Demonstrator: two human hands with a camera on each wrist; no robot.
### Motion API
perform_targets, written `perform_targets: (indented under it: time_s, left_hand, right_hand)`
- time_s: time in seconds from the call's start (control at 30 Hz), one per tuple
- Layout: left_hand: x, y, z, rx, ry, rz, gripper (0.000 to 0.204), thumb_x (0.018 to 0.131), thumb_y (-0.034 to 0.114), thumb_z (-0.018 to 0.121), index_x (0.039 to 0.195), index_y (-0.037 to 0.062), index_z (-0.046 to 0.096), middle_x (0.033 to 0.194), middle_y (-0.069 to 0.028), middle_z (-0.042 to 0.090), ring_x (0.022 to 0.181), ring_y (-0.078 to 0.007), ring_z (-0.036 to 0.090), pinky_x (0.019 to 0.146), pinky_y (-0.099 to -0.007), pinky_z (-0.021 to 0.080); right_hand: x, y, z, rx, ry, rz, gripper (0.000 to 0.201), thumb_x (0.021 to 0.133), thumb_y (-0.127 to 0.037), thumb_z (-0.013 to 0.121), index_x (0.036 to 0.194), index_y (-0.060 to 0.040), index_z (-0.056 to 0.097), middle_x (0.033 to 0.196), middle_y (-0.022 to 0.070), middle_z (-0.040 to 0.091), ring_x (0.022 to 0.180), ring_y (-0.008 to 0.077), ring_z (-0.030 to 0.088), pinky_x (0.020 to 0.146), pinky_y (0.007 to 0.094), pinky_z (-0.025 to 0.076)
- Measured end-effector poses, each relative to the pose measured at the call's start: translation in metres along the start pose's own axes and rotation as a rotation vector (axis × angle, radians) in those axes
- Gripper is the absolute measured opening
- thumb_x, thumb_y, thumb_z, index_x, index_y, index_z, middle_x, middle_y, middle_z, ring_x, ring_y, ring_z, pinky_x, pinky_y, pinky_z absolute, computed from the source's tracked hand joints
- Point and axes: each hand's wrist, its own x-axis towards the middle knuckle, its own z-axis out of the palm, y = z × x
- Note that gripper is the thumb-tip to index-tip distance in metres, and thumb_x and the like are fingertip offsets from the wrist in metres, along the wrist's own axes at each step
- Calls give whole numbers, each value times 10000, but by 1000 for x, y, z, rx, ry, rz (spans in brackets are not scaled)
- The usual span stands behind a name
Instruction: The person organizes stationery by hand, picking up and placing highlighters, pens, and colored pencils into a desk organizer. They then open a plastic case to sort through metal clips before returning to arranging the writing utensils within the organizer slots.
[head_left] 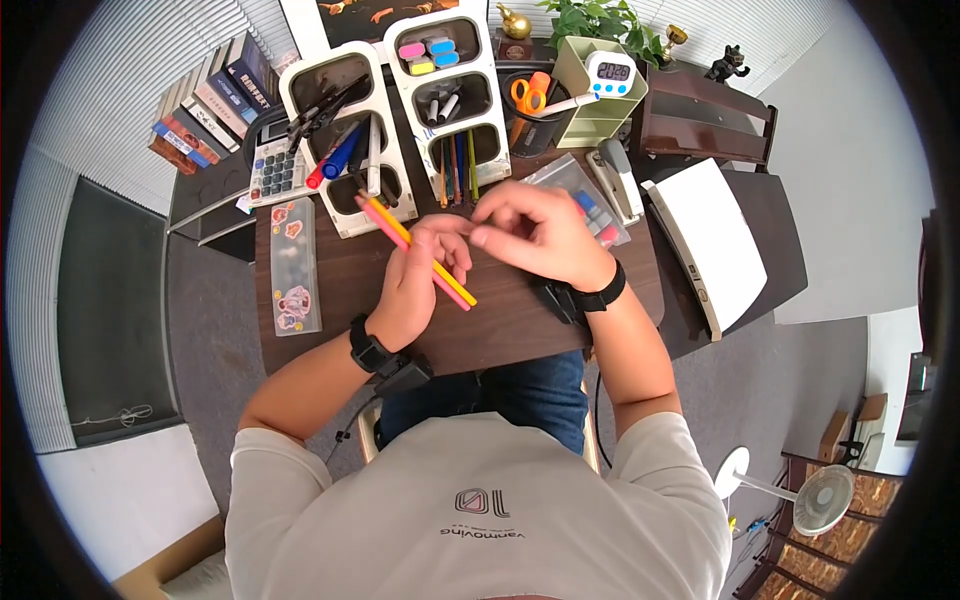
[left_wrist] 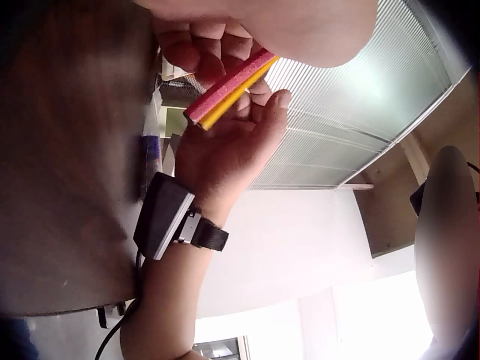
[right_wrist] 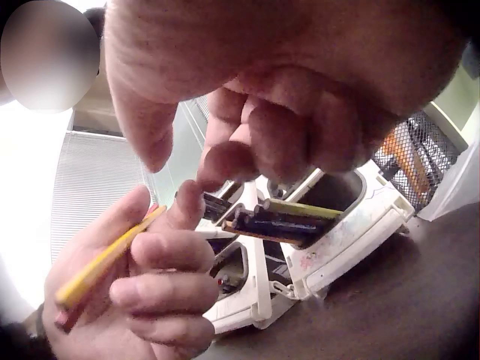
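The left hand (head_left: 408, 285) holds a yellow pencil (head_left: 440, 268) and a pink one (head_left: 452, 290) side by side, gripped at the thumb. In the left wrist view, the ends of the pink pencil (left_wrist: 225, 91) and yellow pencil (left_wrist: 229, 107) stick out toward the right hand (left_wrist: 232, 154). Just right of the left fingertips is the right hand (head_left: 545, 235), its fingers loosely bent and its thumb apart. The right wrist view has nothing between the right hand's (right_wrist: 300, 67) thumb and fingers; the left hand's (right_wrist: 161, 292) index fingertip is close to them, contact unclear.
Behind the hands stand two white organizers (head_left: 493, 165) with pens, erasers and pencils. A sticker-covered case (head_left: 294, 270) and a calculator (head_left: 280, 168) are at left. To the right are a clear bag (head_left: 570, 180), a stapler (head_left: 618, 180), a green holder (head_left: 590, 128) and a white device (head_left: 710, 240).
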Motion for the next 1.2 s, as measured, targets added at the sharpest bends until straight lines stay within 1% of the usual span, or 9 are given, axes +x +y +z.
perform_targets:
  time_s: [0.07, 0.37, 0.5, 0.57, 0.7, 0.9, 0.97, 1.03, 1.2]
  left_hand:
    - [1, -2, -1, -25, 36, 65, 633, 1135, 519, 236, 1223, 21, 617, 879, -42, 610, 760, -108, 563, 690, -255, 474]
    - [-1, 7, -2, 128, 99, 119, 701, 1120, 577, 222, 1286, 11, 602, 761, 7, 510, 643, -66, 435, 589, -222, 353]
    - [-1, 8, 0, 88, 106, 115, 583, 1142, 484, 279, 1294, 34, 617, 775, 20, 497, 645, -49, 424, 599, -210, 355]
    - [0, 4, -2, 137, 97, 125, 623, 1135, 518, 271, 1310, 15, 594, 778, 2, 516, 645, -63, 440, 586, -216, 359]
    - [1, 2, -3, 114, 85, 112, 596, 1137, 498, 293, 1310, 15, 596, 820, -11, 528, 667, -68, 464, 604, -219, 390]
    - [2, 6, 3, 33, 144, 84, 585, 1141, 482, 284, 1341, 12, 570, 853, -41, 563, 681, -83, 491, 621, -227, 419]
    - [2, 6, 3, -51, 119, 61, 520, 1148, 422, 323, 1347, 10, 571, 836, -18, 562, 688, -77, 489, 627, -217, 407]
    - [2, 6, 1, 16, 102, 47, 554, 1146, 451, 296, 1346, 10, 566, 819, -33, 565, 672, -83, 485, 620, -223, 407]
    - [2, 8, 3, 85, 74, 13, 559, 1147, 458, 282, 1341, 16, 566, 799, -40, 566, 648, -86, 476, 609, -227, 398]
  right_hand:
    - [0, -4, 3, 22, -139, 43, 277, 868, -287, 847, 999, -66, 745, 661, 16, 587, 596, 112, 556, 553, 287, 453]
    - [-2, 2, 6, 127, -334, 81, 240, 889, -266, 822, 968, -45, 775, 768, 79, 714, 642, 150, 643, 614, 304, 512]
    - [0, -4, 3, 42, -356, 27, 184, 896, -159, 818, 1009, -22, 768, 855, 74, 746, 701, 139, 671, 635, 287, 513]
    - [0, -14, 1, 171, -419, 169, 164, 906, -139, 801, 1006, -15, 762, 843, 86, 739, 708, 148, 673, 639, 292, 516]
    - [0, -4, 5, 84, -418, 82, 134, 916, -126, 785, 988, -17, 757, 833, 78, 725, 707, 138, 664, 635, 285, 514]
    - [-1, -4, 4, 119, -154, 97, 151, 923, -165, 779, 976, -31, 736, 769, 10, 664, 684, 85, 603, 613, 262, 475]
    - [-2, 0, 3, 168, 133, 10, 111, 918, -110, 779, 982, -38, 724, 804, -19, 647, 704, 50, 572, 613, 225, 441]
    - [-4, 0, 2, 372, 272, 3, 116, 957, -49, 723, 1066, -29, 692, 879, -5, 665, 730, 26, 571, 627, 200, 442]
    - [-2, 2, -5, 473, 473, -68, 148, 1018, -55, 620, 1159, -17, 644, 881, 46, 690, 737, 82, 629, 655, 225, 501]
